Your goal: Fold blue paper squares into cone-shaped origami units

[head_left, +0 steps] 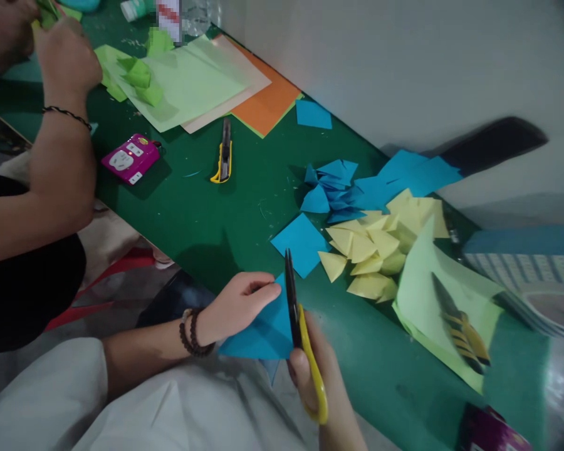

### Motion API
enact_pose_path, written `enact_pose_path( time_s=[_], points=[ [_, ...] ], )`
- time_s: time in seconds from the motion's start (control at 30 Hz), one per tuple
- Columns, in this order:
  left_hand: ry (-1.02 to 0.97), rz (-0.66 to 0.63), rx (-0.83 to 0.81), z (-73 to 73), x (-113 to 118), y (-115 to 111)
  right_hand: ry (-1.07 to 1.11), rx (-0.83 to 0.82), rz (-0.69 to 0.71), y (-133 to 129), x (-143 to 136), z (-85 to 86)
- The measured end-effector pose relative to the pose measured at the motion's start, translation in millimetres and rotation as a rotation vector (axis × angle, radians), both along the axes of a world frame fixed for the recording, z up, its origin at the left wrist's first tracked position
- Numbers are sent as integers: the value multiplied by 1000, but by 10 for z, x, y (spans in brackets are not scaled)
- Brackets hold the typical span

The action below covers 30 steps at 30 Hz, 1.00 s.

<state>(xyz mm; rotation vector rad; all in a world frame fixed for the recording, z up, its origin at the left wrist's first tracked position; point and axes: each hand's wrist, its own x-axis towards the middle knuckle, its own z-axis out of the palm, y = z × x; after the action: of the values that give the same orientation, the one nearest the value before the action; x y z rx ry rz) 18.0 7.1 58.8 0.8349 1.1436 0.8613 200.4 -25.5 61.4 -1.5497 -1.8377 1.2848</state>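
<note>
- Blue paper (258, 335): a bright, plain sheet at the lower middle of the frame, with a nearly straight bottom edge and a pointed left corner.
- Scissors (295, 319) with yellow handles run along the sheet's right side, hiding part of it; the dark blade tips overlap a blue square (303, 241) on the green table (249, 219).
- Right of centre: folded blue pieces (331, 191) beside folded yellow pieces (369, 247).
- Upper middle: a cutter knife (224, 156); upper left: a purple socket box (131, 158) and a co-worker's hand (68, 56).
- The left hand (239, 305) pinches the sheet's upper part, thumb against fingers, most of the sheet lying below it in the frame.
- The right hand (314, 360), clamped on the scissors' handles, is just beside the sheet's lower right corner.
</note>
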Motion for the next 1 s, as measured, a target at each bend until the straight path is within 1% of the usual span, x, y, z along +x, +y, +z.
enact_pose_path(
  time_s=[0.07, 0.13, 0.17, 0.23, 0.3, 0.37, 0.47, 0.53, 0.63, 0.7, 0.77, 0.83, 0.87, 0.9, 0.93, 1.0],
  points=[
    [-2, 73, -22, -87, -25, -18, -76, -24, 28, 213, -47, 3],
    [-13, 142, -64, -172, -54, -39, -169, -17, -56, 467, -146, -19],
    [-15, 176, -82, -209, -69, -50, -215, -10, -69, 597, -213, -39],
    [12, 256, -80, -265, -102, -73, -275, 64, -36, 841, -372, -91],
    [62, 315, -59, -303, -136, -94, -336, 181, 24, 1044, -550, -145],
    [123, 373, -29, -334, -167, -115, -477, 230, 94, 1194, -728, -187],
    [179, 432, -21, -387, -192, -143, -529, 261, 106, 1322, -948, -220],
    [174, 446, -39, -424, -184, -152, -549, 274, 111, 1368, -1036, -224],
    [97, 473, -109, -455, -132, -139, -556, 281, 145, 1424, -1033, -214],
    [11, 550, -190, -445, -86, -111, -515, 291, 183, 1442, -927, -200],
    [-111, 612, -258, -412, -47, -73, -407, 338, 185, 1397, -755, -177],
    [-264, 612, -287, -368, -22, -33, -185, 443, 60, 1253, -553, -149],
    [-326, 598, -290, -344, -12, -14, -108, 447, -18, 1144, -456, -136],
    [-381, 586, -288, -322, 0, 3, -51, 391, -86, 1015, -369, -125],
    [-428, 578, -282, -300, 16, 19, -13, 313, -113, 875, -295, -118],
    [-499, 548, -267, -254, 66, 46, 45, 211, -119, 601, -193, -119]
  ],
)
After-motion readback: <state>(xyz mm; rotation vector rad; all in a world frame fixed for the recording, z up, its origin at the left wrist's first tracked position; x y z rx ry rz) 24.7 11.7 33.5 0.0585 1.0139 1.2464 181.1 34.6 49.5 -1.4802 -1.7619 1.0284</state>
